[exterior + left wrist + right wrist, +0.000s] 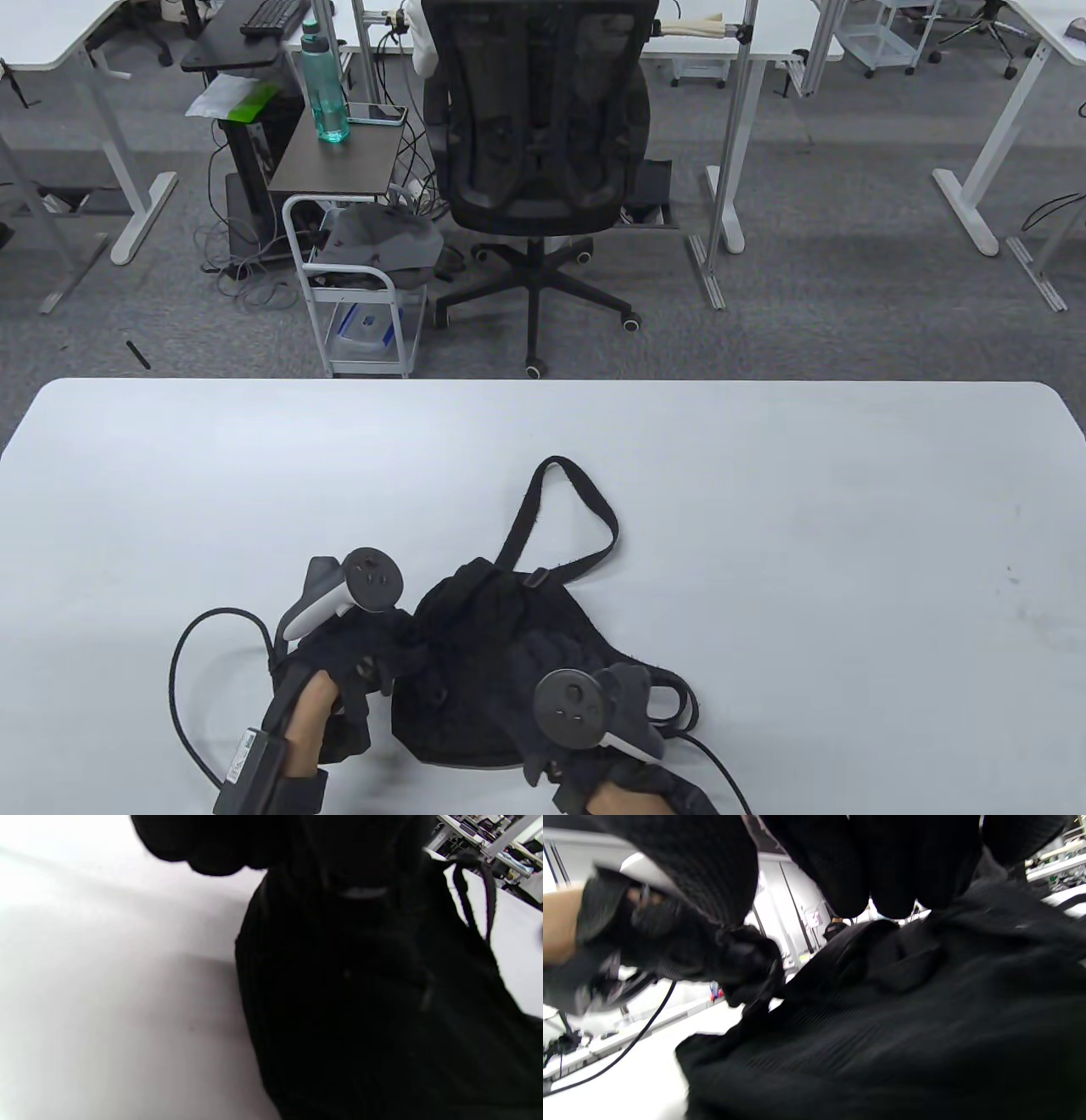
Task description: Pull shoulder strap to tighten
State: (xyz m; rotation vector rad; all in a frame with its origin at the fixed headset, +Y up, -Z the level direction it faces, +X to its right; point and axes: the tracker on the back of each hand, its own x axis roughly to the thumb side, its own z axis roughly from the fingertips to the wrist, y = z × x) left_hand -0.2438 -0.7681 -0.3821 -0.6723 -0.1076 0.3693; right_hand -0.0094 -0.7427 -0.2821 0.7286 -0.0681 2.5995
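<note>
On table (pixel 764 509) near edge: black bag (pixel 475 671), shoulder strap (pixel 585 501) looped away. Left hand (pixel 348 662) pinching bag's left edge. Right hand (pixel 577 679) resting flat on bag, grip unclear.

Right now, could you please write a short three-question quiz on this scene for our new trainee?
1. True or false: the shoulder strap loops on the table beyond the black bag.
2. Which hand lies on top of the bag? A) left hand B) right hand
3. Fill in: the left hand pinches the bag's ___ edge in the table view.

Key: 1 true; 2 B; 3 left.
</note>
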